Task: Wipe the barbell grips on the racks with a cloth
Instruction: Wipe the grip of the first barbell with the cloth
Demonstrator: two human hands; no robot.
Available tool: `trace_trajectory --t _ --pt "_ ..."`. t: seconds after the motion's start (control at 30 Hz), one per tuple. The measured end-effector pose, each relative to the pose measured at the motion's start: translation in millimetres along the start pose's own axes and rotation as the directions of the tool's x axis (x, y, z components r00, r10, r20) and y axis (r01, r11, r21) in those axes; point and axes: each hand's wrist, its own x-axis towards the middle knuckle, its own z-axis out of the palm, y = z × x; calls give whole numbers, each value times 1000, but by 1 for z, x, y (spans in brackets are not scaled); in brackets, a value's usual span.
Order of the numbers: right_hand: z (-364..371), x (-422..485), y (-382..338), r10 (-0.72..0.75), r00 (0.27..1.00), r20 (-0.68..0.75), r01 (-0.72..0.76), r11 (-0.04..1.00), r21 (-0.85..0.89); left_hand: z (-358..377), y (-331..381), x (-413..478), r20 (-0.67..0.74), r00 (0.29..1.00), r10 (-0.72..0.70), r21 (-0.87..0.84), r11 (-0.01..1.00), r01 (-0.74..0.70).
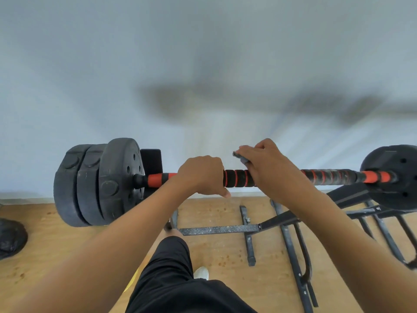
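A barbell [237, 178] runs left to right across the view, resting on a rack [221, 229] that stands on the floor [67, 240] in front of a wall [203, 53]. Three plates [97, 184] sit on its left end and a plate [397, 175] on its right end. The left grip [200, 175] wraps the bar left of centre. Just beside it on the right, the right grip [266, 163] holds a cloth [242, 157] just above the bar. A bundle [11, 238] lies on the floor at far left
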Motion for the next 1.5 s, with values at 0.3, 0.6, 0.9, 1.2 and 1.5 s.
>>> trace_trajectory --t 0.3,0.6,0.9,1.2,1.5 --pt "43 -25 -13 -20 999 -27 19 998 -52 -15 -9 13 408 909 88 -434 894 109" --pt "8 -18 17 -62 995 -80 67 995 70 1 5 -10 -191 980 60 61 997 -49" --pt "41 -12 8 -14 999 -53 11 998 -55 13 23 -4 -239 971 -10 175 983 53" --pt "19 -26 12 -48 999 14 48 999 -16 -21 10 8 295 955 27 -292 954 63" --pt "32 -13 8 59 998 8 -58 997 -42 22 25 -10 -335 942 5 246 966 82"
